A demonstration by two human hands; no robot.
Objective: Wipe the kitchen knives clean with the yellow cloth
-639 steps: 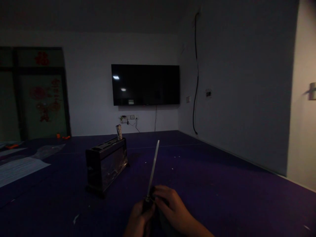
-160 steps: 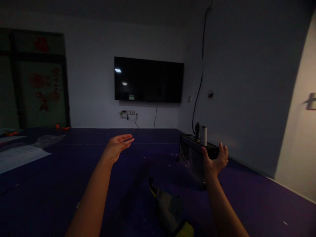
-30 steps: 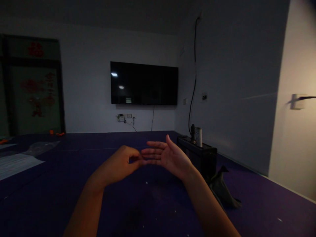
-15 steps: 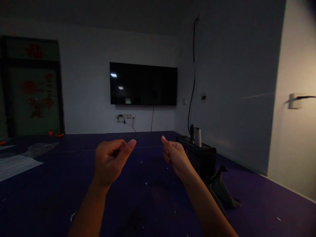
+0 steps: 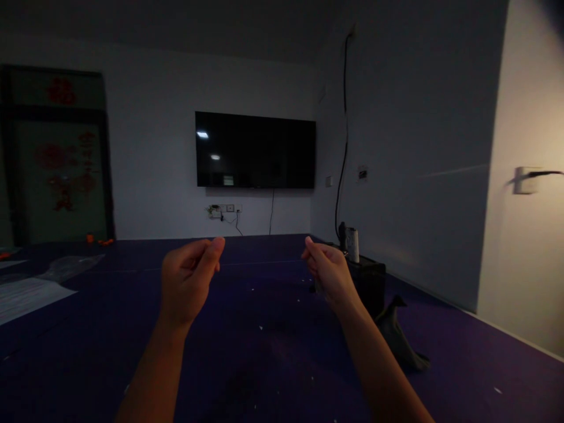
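Note:
My left hand is raised above the dark blue table, its fingers curled and the thumb resting along the index finger. Nothing shows in it. To the right, with a wide gap between, my right hand is closed in the same way, thumb pointing up and inward, and no object is visible in it. This hand is nearest to a black box, which it partly hides from view. Neither hand appears to touch the table.
A small white-grey cylinder stands on the box. Dark cloth lies beside my right forearm. Paper sheets and clear plastic film are on the left. Small orange pieces sit farther back. A television hangs on the far wall.
My hands have moved apart: the left a little leftward, the right to the right, now covering more of the black box. The left thumb has pulled in closer to the fingers.

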